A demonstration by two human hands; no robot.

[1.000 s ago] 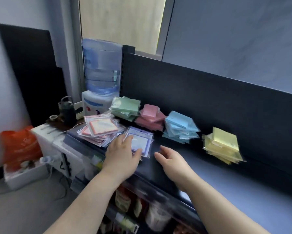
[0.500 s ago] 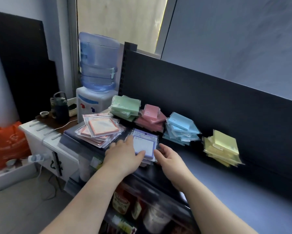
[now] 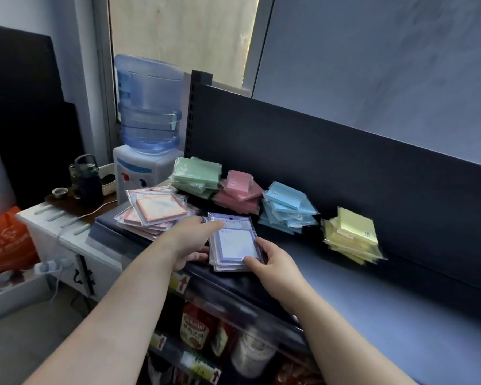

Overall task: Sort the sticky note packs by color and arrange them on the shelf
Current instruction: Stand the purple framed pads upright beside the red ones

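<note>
On the dark shelf top [image 3: 372, 307] lie piles of sticky note packs: green [image 3: 197, 175], pink [image 3: 239, 191], blue [image 3: 288, 207] and yellow [image 3: 351, 236] along the back panel, and orange-bordered packs [image 3: 156, 211] at the left. A small stack of purple-bordered packs [image 3: 235, 241] sits near the front edge. My left hand [image 3: 192, 240] holds its left side, index finger on the top, thumb at the lower edge. My right hand [image 3: 275, 263] grips its lower right corner.
A water dispenser [image 3: 147, 129] stands left of the shelf's dark back panel [image 3: 344, 168]. A white side table [image 3: 64, 232] carries a dark kettle [image 3: 87, 179] and cup. An orange bag [image 3: 6, 240] sits at far left. Jars [image 3: 194, 329] fill the shelf below.
Both hands have closed in on the purple-bordered stack; the right hand moved left from the bare shelf to grip its corner. The stack now lies straighter between them.
</note>
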